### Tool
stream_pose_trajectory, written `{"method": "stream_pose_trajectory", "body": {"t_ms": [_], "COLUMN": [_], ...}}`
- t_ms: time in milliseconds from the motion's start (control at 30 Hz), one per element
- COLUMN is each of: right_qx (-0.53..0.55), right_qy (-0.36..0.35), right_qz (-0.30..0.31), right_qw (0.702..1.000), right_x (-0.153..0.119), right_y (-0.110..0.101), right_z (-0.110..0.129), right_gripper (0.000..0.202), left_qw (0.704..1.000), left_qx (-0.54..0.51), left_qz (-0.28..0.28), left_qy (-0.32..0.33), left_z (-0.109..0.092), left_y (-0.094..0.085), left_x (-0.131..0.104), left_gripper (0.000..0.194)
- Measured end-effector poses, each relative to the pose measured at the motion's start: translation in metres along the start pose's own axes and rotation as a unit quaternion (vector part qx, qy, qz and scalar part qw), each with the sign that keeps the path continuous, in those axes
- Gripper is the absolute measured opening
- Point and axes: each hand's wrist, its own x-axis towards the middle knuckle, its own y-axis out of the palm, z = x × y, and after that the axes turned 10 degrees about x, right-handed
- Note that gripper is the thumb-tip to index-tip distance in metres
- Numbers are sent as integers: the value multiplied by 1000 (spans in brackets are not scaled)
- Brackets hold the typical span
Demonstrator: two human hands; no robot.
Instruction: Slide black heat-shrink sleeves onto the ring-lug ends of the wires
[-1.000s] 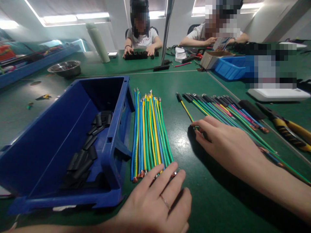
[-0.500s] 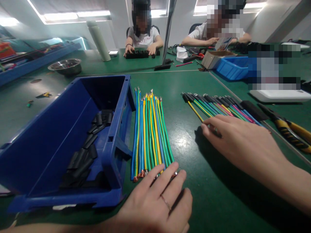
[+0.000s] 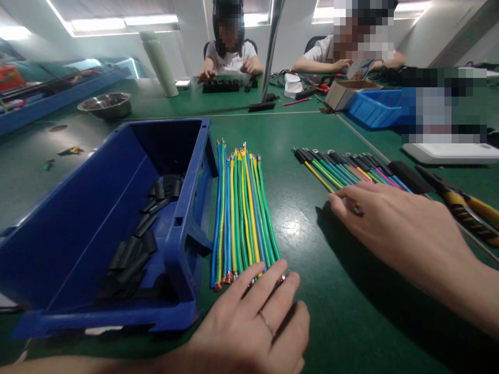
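My left hand (image 3: 257, 317) lies with its fingers apart over the near ends of a row of blue, green and yellow cables (image 3: 245, 213) with metal lugs at their far ends. On the right, my right hand (image 3: 393, 223) is bent over a second row of cables (image 3: 343, 169) that have black sleeves at their lug ends. Its thumb and forefinger are at a yellow cable on the near side of that row; whether they grip it is hidden. Black sleeve pieces (image 3: 134, 259) lie inside a blue bin (image 3: 185, 208) at the left.
Yellow-black pliers (image 3: 463, 202) lie at the right edge. Farther back are a metal bowl (image 3: 105, 105), a green bottle (image 3: 159, 65), a metal stand (image 3: 267, 67), a cardboard box (image 3: 345, 93) and a blue tray (image 3: 374, 109). Two people sit across the table.
My right hand has shifted slightly right, and more of the nearest yellow cable shows. My left hand stays put. Across the table, one person's hand has lifted.
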Motion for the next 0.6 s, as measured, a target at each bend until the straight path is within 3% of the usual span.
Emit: {"method": "stream_pose_trajectory", "body": {"t_ms": [367,600], "right_qx": [-50,-41], "right_qy": [66,34], "right_qz": [60,33], "right_qw": [995,998], "right_x": [3,0], "right_y": [-12,-7], "right_z": [10,-1], "right_gripper": [61,54], "left_qw": [1000,999], "left_qx": [-10,-10], "left_qz": [-19,-29], "left_qy": [-8,-18], "left_z": [2,1], "left_y": [-1,-1], "left_x": [2,3], "left_gripper": [16,20]}}
